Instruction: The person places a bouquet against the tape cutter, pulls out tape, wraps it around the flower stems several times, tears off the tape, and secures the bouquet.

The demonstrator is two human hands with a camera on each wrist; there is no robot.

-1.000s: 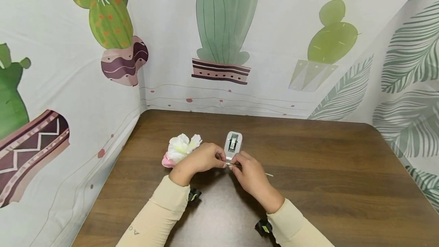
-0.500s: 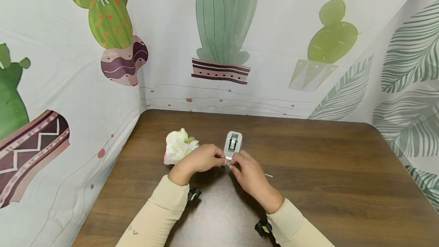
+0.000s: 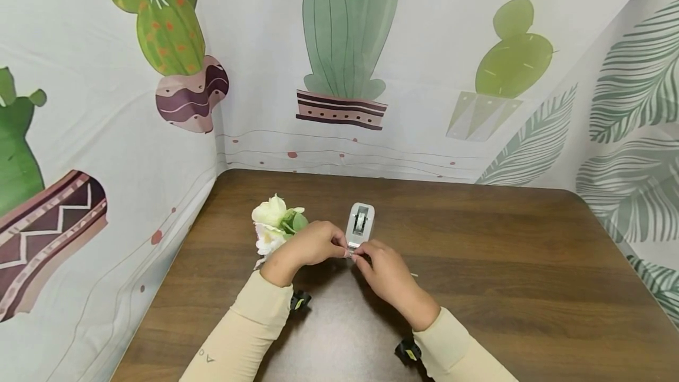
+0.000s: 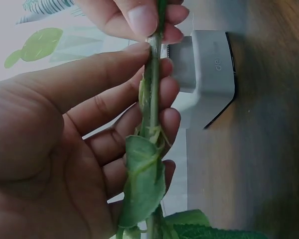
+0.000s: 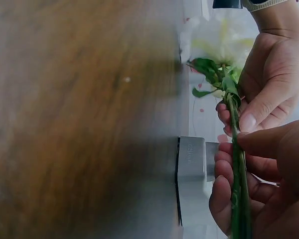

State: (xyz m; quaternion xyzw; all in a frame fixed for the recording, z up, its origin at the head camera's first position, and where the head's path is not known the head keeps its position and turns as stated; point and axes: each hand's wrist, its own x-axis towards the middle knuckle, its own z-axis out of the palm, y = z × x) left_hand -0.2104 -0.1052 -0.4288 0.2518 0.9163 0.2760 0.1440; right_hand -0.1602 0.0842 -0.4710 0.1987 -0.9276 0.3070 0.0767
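A bunch of flowers [image 3: 270,223], with white and cream blossoms and green leaves, shows beyond my left hand [image 3: 313,244] in the head view. The fingers of that hand curl round its green stems [image 4: 153,89], just above a leaf [image 4: 142,179]. Close against it, my right hand [image 3: 387,270] pinches the same stems [image 5: 235,164] farther toward their ends. Fingertips of both hands almost meet. A clear, shiny band seems to lie on the stems between them. Right behind the fingertips stands a grey tape dispenser [image 3: 369,223], its roll visible from above.
The brown wooden table [image 3: 493,252] extends to the right and in front of the hands. A white cloth [image 3: 254,63] printed with cacti and leaves hangs behind and at the left. Black wrist cameras [image 3: 300,300] sit under both sleeves.
The bunch has turned about its stems: pink petals have gone from sight, while a cream blossom and green leaves have come up. Both hands stay beside the dispenser, fingers shifting slightly.
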